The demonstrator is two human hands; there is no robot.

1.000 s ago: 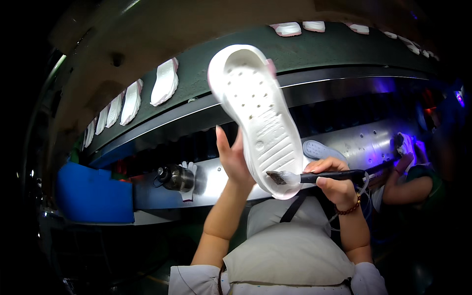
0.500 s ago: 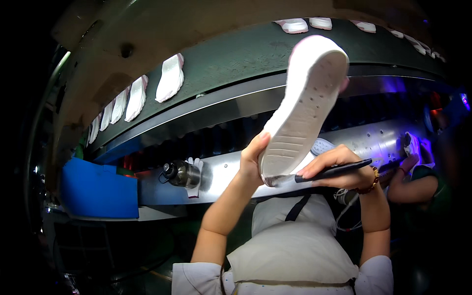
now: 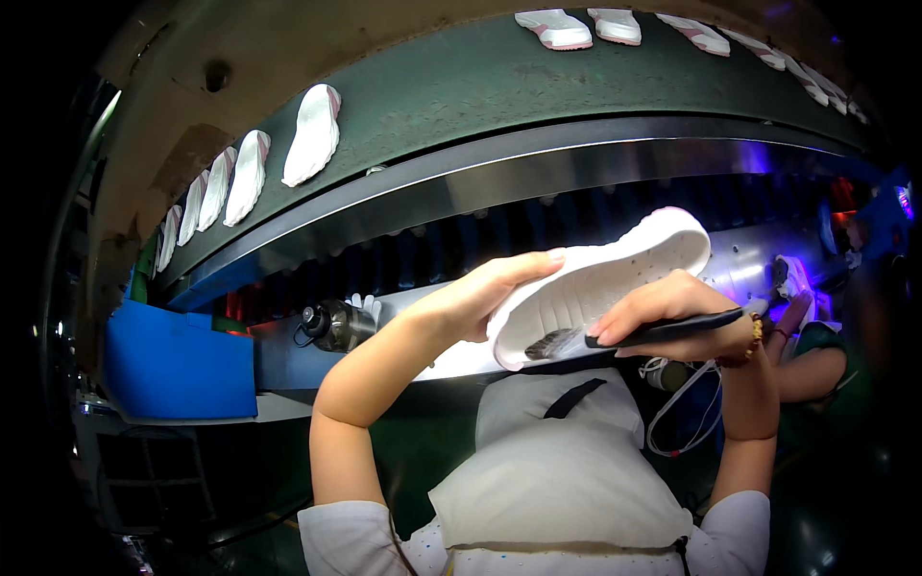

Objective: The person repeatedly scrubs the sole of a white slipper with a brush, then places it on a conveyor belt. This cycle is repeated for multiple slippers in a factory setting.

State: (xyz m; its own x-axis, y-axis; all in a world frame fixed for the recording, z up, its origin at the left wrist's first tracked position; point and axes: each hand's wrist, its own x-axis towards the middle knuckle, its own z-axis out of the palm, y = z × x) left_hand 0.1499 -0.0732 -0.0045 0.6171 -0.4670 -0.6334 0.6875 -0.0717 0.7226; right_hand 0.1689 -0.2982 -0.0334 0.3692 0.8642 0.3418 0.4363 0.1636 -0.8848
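holding a white shoe sole [image 3: 600, 283] left hand [image 3: 480, 302], right hand [image 3: 663, 307] brushing [image 3: 634, 336] it.

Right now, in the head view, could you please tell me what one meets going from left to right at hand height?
Blue bin → dark bottle → left hand → white sole → right hand holding a black brush → another person's hand.
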